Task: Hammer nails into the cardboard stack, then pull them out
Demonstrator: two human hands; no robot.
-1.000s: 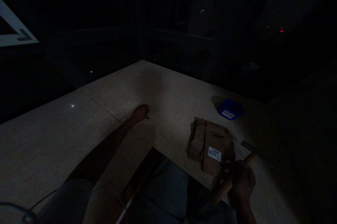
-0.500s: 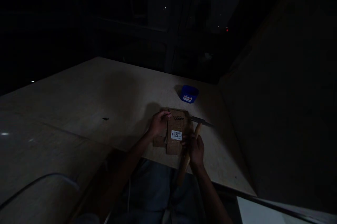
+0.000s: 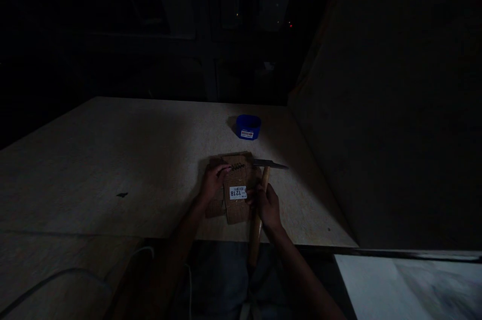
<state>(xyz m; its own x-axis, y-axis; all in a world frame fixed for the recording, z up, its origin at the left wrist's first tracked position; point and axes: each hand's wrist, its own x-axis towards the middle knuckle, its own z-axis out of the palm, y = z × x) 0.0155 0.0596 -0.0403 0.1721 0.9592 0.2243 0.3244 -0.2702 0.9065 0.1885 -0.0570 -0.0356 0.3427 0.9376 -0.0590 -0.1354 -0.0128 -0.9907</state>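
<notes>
Folded brown cardboard lies near the table's front edge and bears a white label marked 1218. Across its upper part runs a row of small dark pieces, perhaps nails or screws. At the left end of that row, my left hand rests with its thumb and fingers pinched together; whatever is between the tips is too small to make out. My right hand is wrapped round the wooden handle of a hammer. The dark metal head is just right of the cardboard's top.
Behind the cardboard stands a blue plastic container with a white label. A small dark scrap lies to the left on the table. An upright panel borders the right side. A cable curves at lower left.
The whole view has shifted, so the table things appear further left. The hammer's handle stands more upright in my right hand. My left hand stays at the row on the cardboard.
</notes>
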